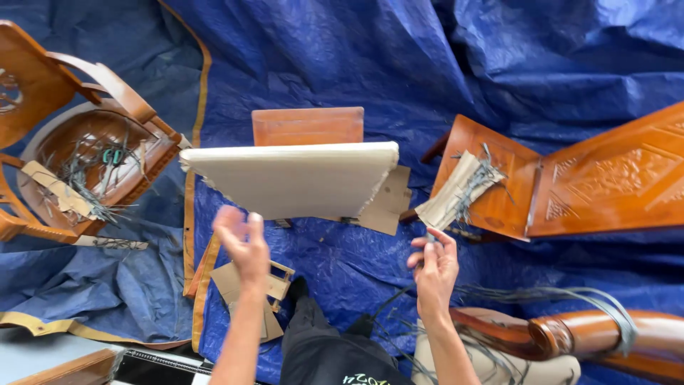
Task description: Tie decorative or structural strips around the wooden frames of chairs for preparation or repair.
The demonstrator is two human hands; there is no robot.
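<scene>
1. Beige seat cushion [292, 178] rests on a small wooden stool [308, 126], just ahead of your hands, over the blue tarp [427, 64].
2. Your left hand [242, 246] is raised with fingers loosely spread, holding nothing, near the cushion's front edge.
3. Your right hand [433, 267] pinches something thin; what, you cannot tell.
4. Judging by the binding strips [92, 182] piled on the chair [92, 157] and cardboard scraps [246, 285] lying about, unpacking looks mostly done.

The left hand [242, 246] is motion-blurred, and the carved brown wooden chair [64, 135] is cut off by the picture's left edge.
</scene>
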